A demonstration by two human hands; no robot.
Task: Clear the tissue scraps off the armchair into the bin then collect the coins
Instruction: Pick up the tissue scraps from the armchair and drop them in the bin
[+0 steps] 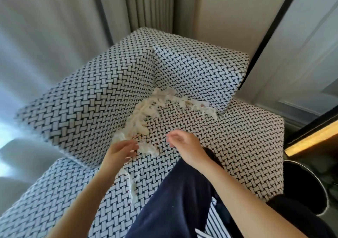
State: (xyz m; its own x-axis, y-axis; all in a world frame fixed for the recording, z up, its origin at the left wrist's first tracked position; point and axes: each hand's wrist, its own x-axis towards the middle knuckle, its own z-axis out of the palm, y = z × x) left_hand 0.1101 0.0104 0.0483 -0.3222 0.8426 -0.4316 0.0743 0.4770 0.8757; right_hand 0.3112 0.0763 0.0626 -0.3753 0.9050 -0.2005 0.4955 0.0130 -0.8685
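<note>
Tissue scraps (pixel 144 115) lie in a strip on the armchair (pixel 228 142) seat, along the crease under the backrest and side cushion. Left hand (pixel 119 150): grip open, fingers straight, fingertips at the near end of the strip. Right hand (pixel 183 147): above the seat, just beside the scraps, grip relaxed, fingers loosely bent, nothing seen in it. Bin (pixel 303 182): on the floor, right of the armchair.
</note>
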